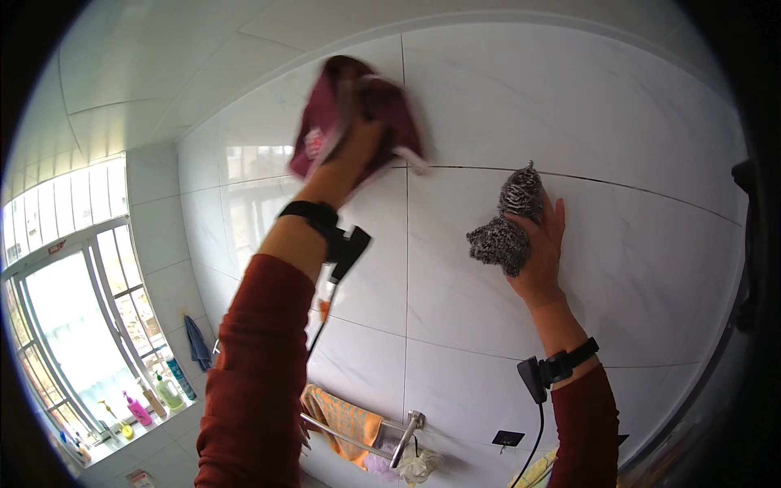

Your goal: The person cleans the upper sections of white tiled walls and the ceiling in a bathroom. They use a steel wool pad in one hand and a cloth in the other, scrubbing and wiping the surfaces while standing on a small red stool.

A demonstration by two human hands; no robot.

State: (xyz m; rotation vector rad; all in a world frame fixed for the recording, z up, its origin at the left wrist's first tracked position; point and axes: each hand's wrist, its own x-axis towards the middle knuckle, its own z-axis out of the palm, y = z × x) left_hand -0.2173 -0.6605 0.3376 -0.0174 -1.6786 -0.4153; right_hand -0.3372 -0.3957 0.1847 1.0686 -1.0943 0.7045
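Observation:
High on the tiled wall [480,98], my left hand [358,138] presses a maroon cloth [399,114] to the tiles. Hand and cloth are smeared by motion, and a pale strip hangs at the cloth's lower right edge. My right hand [543,254] holds a bunched grey-and-black scrubbing cloth [498,244] between thumb and fingers, close to the wall below a dark grout line. Part of this cloth sticks up above the thumb. Each wrist wears a black strap with a small dark device and a cable.
Below my arms, a metal towel rack [399,447] carries an orange patterned towel [350,423] and a pale bath puff [419,465]. At left, several bottles [138,409] line the sill of a barred window [69,301]. A blue cloth [197,343] hangs beside it.

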